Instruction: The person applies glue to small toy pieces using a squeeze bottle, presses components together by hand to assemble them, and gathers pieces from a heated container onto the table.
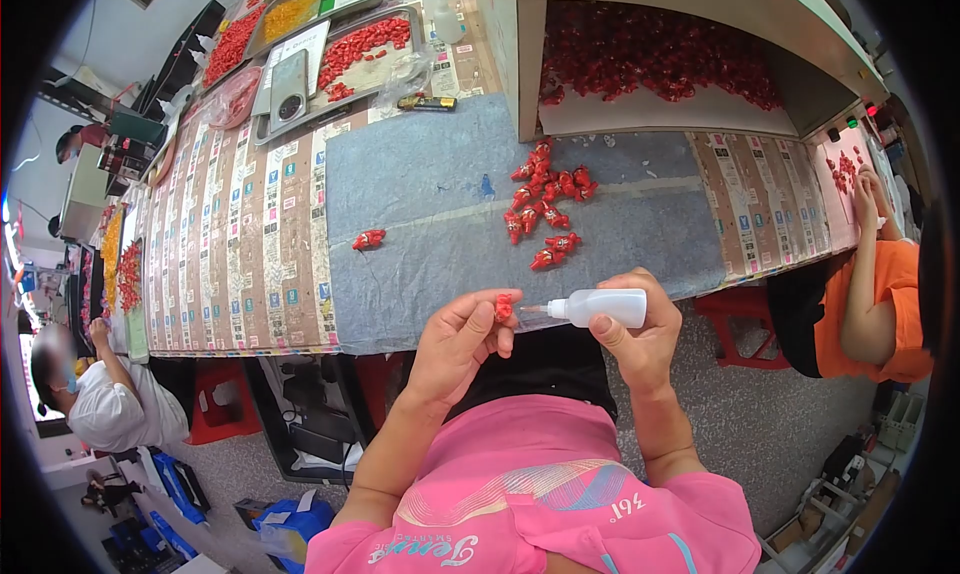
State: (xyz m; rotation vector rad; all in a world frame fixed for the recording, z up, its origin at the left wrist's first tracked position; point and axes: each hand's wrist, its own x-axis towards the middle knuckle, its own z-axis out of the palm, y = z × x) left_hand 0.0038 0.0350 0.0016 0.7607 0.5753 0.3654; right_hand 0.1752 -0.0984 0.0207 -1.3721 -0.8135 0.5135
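Note:
My left hand [462, 339] pinches a small red plastic figure part [503, 307] between thumb and fingers, just past the table's front edge. In my right hand [640, 334] is a white squeeze bottle [607, 307] with a thin nozzle, lying sideways. Its tip points left at the red part, very close to it; whether they touch I cannot tell. On the blue-grey cloth [430, 194] ahead lies a loose cluster of small red figures [540, 199]. One more red figure [368, 239] sits apart at the left of the cloth.
A shelf box [660, 124] filled with red pieces stands at the back right. Back left are a metal tray [415, 24] of red parts, a phone [289, 86], a dark marker-like tube [427, 103] and another white bottle [443, 19]. Co-workers sit at both sides.

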